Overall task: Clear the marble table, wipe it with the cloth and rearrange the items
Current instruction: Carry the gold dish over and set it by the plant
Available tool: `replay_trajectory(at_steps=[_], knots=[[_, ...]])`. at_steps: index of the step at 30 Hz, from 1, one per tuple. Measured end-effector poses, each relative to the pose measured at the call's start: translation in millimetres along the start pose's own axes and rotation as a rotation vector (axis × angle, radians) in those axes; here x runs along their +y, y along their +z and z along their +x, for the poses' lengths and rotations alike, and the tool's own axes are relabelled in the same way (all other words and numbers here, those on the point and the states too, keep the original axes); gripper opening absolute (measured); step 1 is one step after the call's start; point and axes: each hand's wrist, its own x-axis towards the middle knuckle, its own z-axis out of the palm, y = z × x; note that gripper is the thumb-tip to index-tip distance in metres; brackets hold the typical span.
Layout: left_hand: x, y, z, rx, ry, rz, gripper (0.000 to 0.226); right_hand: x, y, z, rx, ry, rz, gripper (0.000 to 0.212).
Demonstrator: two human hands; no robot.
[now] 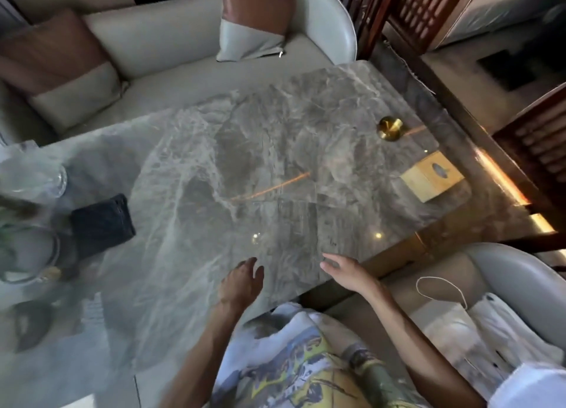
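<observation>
Both hands empty, left hand (243, 280) and right hand (344, 271) spread-fingered over near tabletop (245, 150) edge, dark folded cloth (103, 224) well left of them, gold box (432, 175) far right.

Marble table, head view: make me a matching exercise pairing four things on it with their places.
Things:
1. folded dark blue cloth
2. round brass ornament
3. yellow square tissue box
4. clear glass tumbler

Places:
A. far right of the grey marble table
B. left edge, beyond the cloth
C. right side, nearer than the ornament
D. left side, nearer than the tumbler

Pairs: 1-D, 2-A, 3-C, 4-B
</observation>
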Motion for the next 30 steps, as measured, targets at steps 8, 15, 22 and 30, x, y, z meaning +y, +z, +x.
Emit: replay_trajectory(at_steps=[8,15,22,30], knots=[[-24,-3,9,-0.148,0.012,0.08,0.047,4,13,-11,-0.003,0.053,0.237,0.047],[-21,-28,20,-0.019,-0.009,-0.04,0.043,-1,-11,12,-0.05,0.033,0.306,0.046],[-2,-36,48,0.027,-0.086,-0.125,0.043,-22,-71,58,-0.103,-0.018,0.297,0.045],[116,-8,134,0.059,-0.17,-0.256,0.039,25,-238,133,-0.081,-0.059,0.367,0.042]])
